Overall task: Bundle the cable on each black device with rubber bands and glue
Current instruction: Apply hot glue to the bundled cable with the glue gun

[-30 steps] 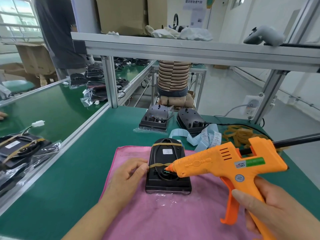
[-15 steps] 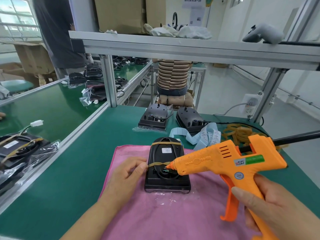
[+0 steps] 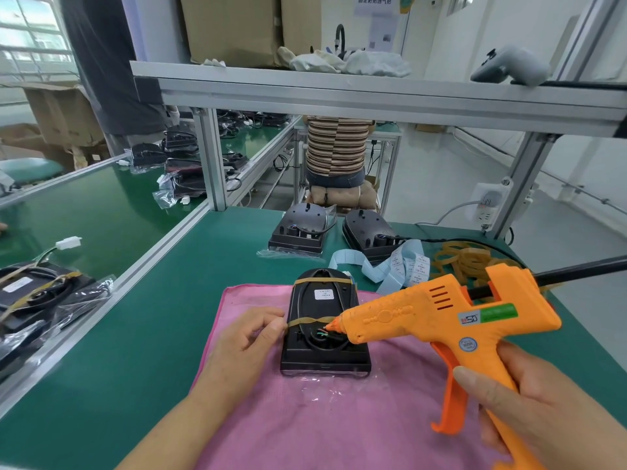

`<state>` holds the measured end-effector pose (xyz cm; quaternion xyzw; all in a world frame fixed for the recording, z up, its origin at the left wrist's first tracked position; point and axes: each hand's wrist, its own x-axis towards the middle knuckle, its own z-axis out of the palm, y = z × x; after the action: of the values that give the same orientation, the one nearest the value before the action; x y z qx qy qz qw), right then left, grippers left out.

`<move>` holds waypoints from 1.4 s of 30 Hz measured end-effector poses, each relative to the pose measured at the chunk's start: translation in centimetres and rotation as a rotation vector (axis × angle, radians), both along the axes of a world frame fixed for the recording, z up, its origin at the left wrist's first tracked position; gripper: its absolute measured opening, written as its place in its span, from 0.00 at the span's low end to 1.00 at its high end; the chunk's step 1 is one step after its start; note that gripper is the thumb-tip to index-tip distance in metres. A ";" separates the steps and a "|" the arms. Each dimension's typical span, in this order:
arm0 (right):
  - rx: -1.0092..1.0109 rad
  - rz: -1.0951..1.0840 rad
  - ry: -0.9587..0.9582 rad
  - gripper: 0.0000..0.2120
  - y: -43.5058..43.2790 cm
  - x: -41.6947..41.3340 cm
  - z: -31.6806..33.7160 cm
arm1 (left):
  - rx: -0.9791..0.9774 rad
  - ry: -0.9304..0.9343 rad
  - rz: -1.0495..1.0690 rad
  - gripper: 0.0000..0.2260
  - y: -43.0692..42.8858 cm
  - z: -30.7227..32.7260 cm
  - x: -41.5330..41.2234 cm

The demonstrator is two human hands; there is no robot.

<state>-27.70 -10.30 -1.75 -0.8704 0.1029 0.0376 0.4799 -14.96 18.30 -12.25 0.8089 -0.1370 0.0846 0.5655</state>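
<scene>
A black device [image 3: 324, 320] lies back up on a pink cloth [image 3: 305, 418], with two tan rubber bands across it and its cable coiled in the recess. My left hand [image 3: 249, 337] rests against the device's left edge, fingertips at the lower band. My right hand [image 3: 529, 412] grips the handle of an orange glue gun [image 3: 437, 320]. The gun's nozzle tip touches the device near the lower band, above the coloured wire ends.
Two more black devices [image 3: 300, 228] [image 3: 369, 232] sit at the back of the green bench. A strip of blue-white labels [image 3: 390, 262] and a pile of rubber bands [image 3: 464, 256] lie to the right. Bagged devices [image 3: 40, 293] lie beyond the aluminium rail on the left. A person sits behind.
The glue gun's nozzle has edged slightly left and down onto the device's recess. My left hand stays on the device's left edge.
</scene>
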 end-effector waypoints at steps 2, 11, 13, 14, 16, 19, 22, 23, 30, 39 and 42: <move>0.005 -0.009 0.001 0.23 -0.1 0.0 0.0 | 0.009 -0.010 0.001 0.09 0.0 0.0 0.0; 0.011 0.000 0.010 0.24 -0.1 -0.3 -0.2 | -0.008 -0.005 0.004 0.08 -0.1 0.2 -0.2; 0.003 0.000 0.007 0.24 -0.1 -0.2 -0.2 | 0.000 -0.008 0.004 0.08 -0.1 0.2 -0.1; 0.000 0.001 0.010 0.24 -0.1 -0.2 -0.2 | 0.001 -0.008 0.004 0.08 -0.1 0.2 -0.1; 0.000 -0.001 0.014 0.24 0.0 -0.3 -0.2 | 0.000 -0.005 0.006 0.08 -0.1 0.2 -0.1; -0.007 -0.003 0.008 0.24 0.0 -0.3 -0.2 | -0.003 -0.007 0.007 0.08 -0.1 0.1 -0.1; -0.009 -0.002 0.006 0.25 0.1 -0.3 -0.1 | -0.004 -0.004 0.005 0.08 -0.1 0.1 0.0; -0.011 -0.003 0.004 0.25 0.1 -0.4 -0.1 | -0.004 -0.004 0.005 0.08 -0.1 0.1 -0.1; -0.019 -0.014 -0.012 0.23 0.2 -0.3 0.1 | 0.003 -0.007 0.007 0.09 0.0 0.1 -0.1; 0.005 0.000 -0.038 0.22 0.2 -0.1 -0.1 | 0.009 -0.023 -0.003 0.09 0.0 0.2 -0.1; 0.007 -0.006 -0.046 0.21 0.2 -0.1 -0.1 | 0.012 -0.020 -0.004 0.09 0.0 0.2 -0.1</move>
<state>-27.81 -10.11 -1.85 -0.8690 0.0945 0.0165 0.4854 -15.06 18.33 -12.06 0.8110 -0.1448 0.0908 0.5595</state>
